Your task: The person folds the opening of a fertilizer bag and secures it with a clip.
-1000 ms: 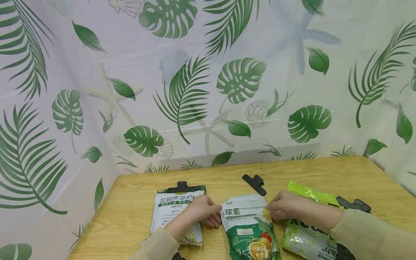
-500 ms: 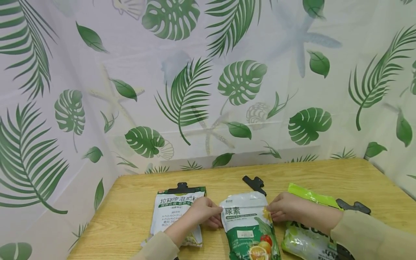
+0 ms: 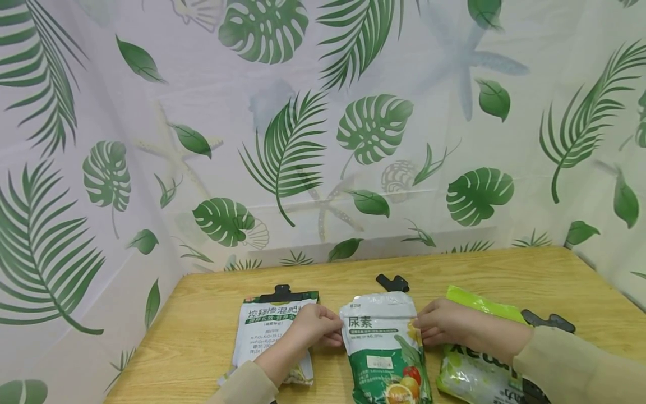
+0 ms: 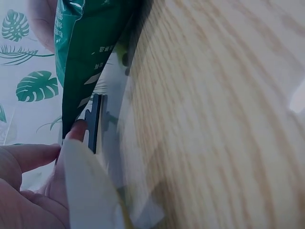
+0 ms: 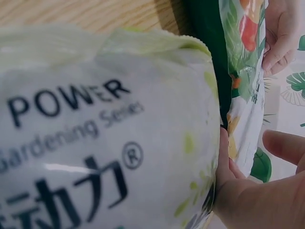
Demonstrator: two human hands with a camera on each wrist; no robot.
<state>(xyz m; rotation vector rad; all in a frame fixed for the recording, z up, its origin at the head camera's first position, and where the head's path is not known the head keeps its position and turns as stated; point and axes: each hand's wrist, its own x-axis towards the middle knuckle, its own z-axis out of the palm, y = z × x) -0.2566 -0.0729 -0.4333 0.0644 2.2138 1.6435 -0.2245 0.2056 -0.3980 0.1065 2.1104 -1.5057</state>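
Note:
A green and white fertilizer bag (image 3: 381, 359) with vegetables printed on it is tilted up at the middle front of the table. At its upper left edge my left hand (image 3: 315, 328) pinches the bag between thumb and fingers, also seen in the left wrist view. My right hand (image 3: 444, 325) holds the upper right edge, fingers behind it and thumb at the front. Behind the bag's top lies a black clip (image 3: 392, 282), partly hidden. On the left is a white fertilizer bag (image 3: 267, 331), its top held by another black clip (image 3: 282, 294).
A lime-green and white bag (image 3: 476, 370) lies to the right, partly under my right forearm. Beside it are a black clip (image 3: 547, 320) and another dark clip (image 3: 534, 391). A leaf-patterned cloth wall (image 3: 313, 179) closes off the table's (image 3: 212, 314) back.
The top of the green and white bag has risen slightly, with both hands still at its edges. It now covers more of the loose clip behind it.

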